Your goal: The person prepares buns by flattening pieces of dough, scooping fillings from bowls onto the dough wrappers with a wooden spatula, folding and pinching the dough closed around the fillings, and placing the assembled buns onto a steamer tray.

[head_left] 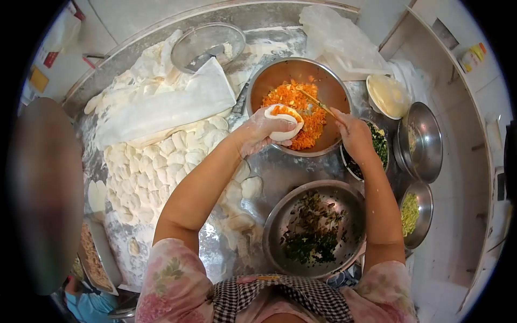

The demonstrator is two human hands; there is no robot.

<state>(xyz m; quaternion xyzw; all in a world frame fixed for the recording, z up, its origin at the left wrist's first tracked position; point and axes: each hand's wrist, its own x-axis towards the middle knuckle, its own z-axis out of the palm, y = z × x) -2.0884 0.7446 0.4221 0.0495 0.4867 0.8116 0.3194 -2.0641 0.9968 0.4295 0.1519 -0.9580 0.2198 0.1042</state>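
My left hand (pixel 257 132) is closed around a round white dough wrapper (pixel 284 134), cupped above the near left rim of a large metal bowl (pixel 338 89). Orange shredded filling (pixel 309 132), which looks like carrot, lies in that bowl, and some of it sits on the wrapper. My right hand (pixel 356 139), at the bowl's right rim, grips a thin wooden stick (pixel 319 103). The stick's far end reaches into the filling; whether it is one stick or a pair I cannot tell.
Many floured dough pieces (pixel 156 167) cover the table's left, partly under a white cloth (pixel 167 110). Another bowl (pixel 274 245) holds dark chopped greens. A bowl of greens (pixel 380 148) and metal bowls (pixel 433 142) stand right. A sieve (pixel 207 40) lies behind.
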